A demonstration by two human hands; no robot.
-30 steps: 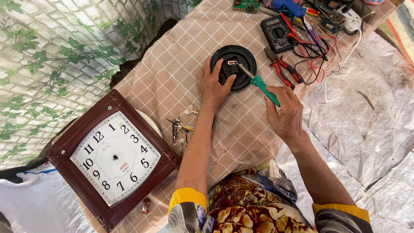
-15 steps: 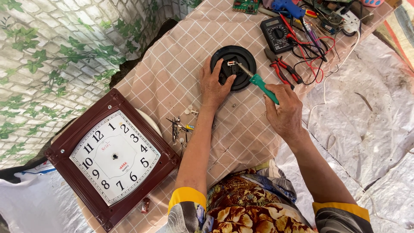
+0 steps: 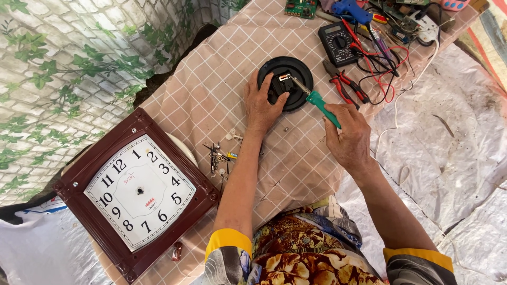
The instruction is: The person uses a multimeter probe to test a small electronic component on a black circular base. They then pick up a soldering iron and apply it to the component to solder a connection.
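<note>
A round black disc with a small clock movement at its centre lies on the checked pink cloth. My left hand rests on the disc's near left edge, fingers spread against it. A green-handled screwdriver is gripped in my right hand, its metal tip touching the movement. A square dark red wall clock with a white face lies at the lower left, apart from both hands.
Small loose clock hands and screws lie beside my left forearm. Red-handled pliers, a black multimeter with red leads, a blue tool and a circuit board crowd the far right. White sheeting covers the right side.
</note>
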